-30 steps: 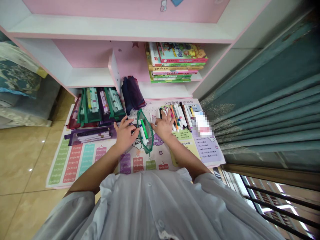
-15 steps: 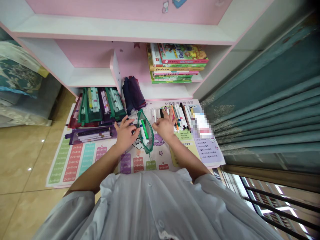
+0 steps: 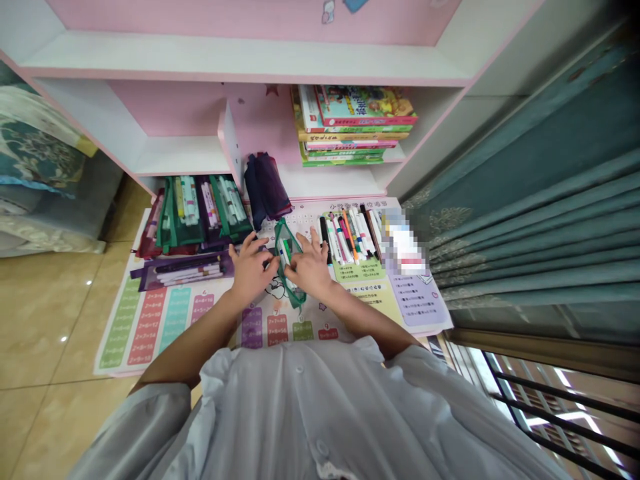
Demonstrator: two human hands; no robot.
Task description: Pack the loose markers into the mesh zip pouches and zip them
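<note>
A green mesh zipper pouch (image 3: 280, 232) lies unzipped on the printed mat, with white and green marker pens (image 3: 283, 251) inside. My left hand (image 3: 251, 268) is at the pouch's left side, thumb and forefinger pinched on its edge, other fingers spread. My right hand (image 3: 311, 268) is over the pouch's right half and covers much of it. Its thumb and forefinger are closed at the opening on a white marker pen, mostly hidden by the hand. To the right of that hand lies a row of loose marker pens (image 3: 354, 235) in mixed colours.
Filled mesh pouches (image 3: 193, 212) stand at the back left, and a purple pouch of pens (image 3: 185, 270) lies before them. Dark folded pouches (image 3: 267, 185) lean by the shelf divider (image 3: 230, 143). Stacked books (image 3: 357, 127) sit on the shelf; a curtain (image 3: 525, 233) hangs at right.
My right hand has moved left from the loose pens to the green pouch, bringing a white marker pen with it. My left hand stays at the pouch's edge.
</note>
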